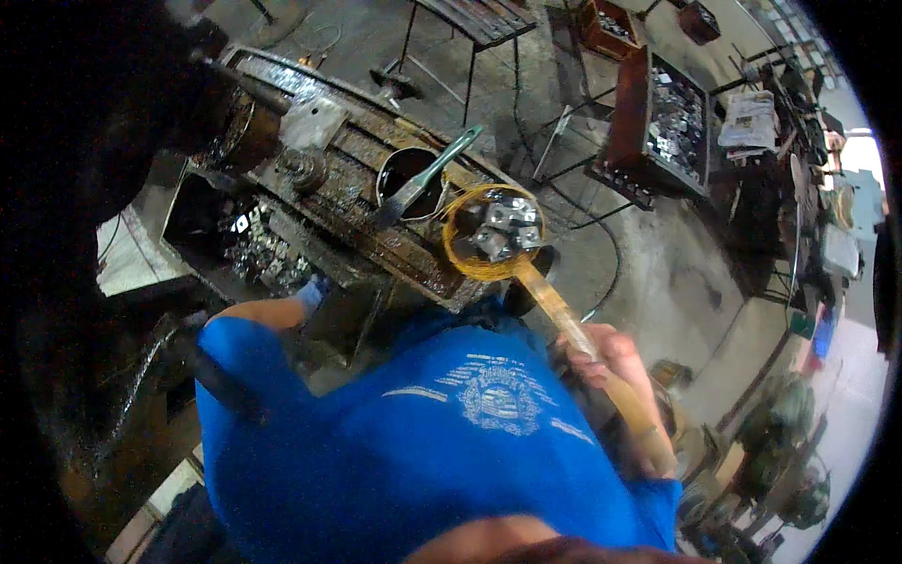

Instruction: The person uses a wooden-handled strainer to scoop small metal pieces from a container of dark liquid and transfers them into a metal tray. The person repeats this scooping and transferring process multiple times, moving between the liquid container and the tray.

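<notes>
My right hand (pixel 601 353) is wrapped round the flat wooden handle of a round strainer (pixel 455 258) with a yellowish wire rim. Several small bent metal parts (pixel 507 226) lie in the strainer, which is over the right end of a dark machine bed. My left hand (pixel 314 293), partly covered in something bluish, reaches beside a dark bin (pixel 188 209) of shiny metal parts; its fingers are hidden or too blurred to read. Left of the strainer, a brush (pixel 434 172) with a green handle lies across a round can (pixel 385 176) of dark liquid.
The oily, grooved machine bed (pixel 371 240) stretches to the far left, with a pale flat plate (pixel 313 123) on it. At the right, a tilted tray (pixel 631 117) of metal parts rests on a stand. A slatted metal stand (pixel 479 21) is at the far side.
</notes>
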The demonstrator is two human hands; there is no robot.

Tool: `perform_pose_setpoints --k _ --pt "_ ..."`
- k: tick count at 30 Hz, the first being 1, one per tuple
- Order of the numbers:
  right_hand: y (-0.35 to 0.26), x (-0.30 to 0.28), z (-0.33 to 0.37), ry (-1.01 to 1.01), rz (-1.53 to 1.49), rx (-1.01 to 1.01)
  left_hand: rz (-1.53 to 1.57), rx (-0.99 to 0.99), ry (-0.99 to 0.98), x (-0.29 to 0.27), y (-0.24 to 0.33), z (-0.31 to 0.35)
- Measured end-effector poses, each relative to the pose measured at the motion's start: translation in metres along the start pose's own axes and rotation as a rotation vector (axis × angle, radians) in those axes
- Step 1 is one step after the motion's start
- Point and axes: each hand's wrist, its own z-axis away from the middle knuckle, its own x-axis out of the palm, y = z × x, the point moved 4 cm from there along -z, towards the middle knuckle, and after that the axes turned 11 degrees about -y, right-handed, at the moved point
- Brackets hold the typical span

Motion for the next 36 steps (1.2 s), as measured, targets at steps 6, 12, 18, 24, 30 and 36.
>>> perform_pose_setpoints --k 6,12,18,24,30,36 --pt "-0.003 0.008 0.004 0.017 0.013 -0.008 -0.069 0.007 -0.064 -0.011 0.001 0.008" --pt "-0.005 0.003 0.002 -0.001 0.05 0.003 -0.164 0.026 -0.142 -0.015 0.018 0.027" --pt "-0.002 0.001 0.0 0.028 0.031 0.028 -0.358 0.077 -0.245 -0.033 0.035 0.051" --pt "-0.006 0.001 0.0 0.05 0.055 0.07 -0.222 0.008 -0.049 -0.034 0.038 0.073" --pt "-0.007 -0.001 -0.001 0.002 0.045 0.076 0.446 -0.584 0.08 -0.064 0.011 0.11" --pt "-0.01 -0.002 -0.001 -0.02 0.091 0.086 0.845 -0.504 1.107 -0.083 -0.003 0.187"
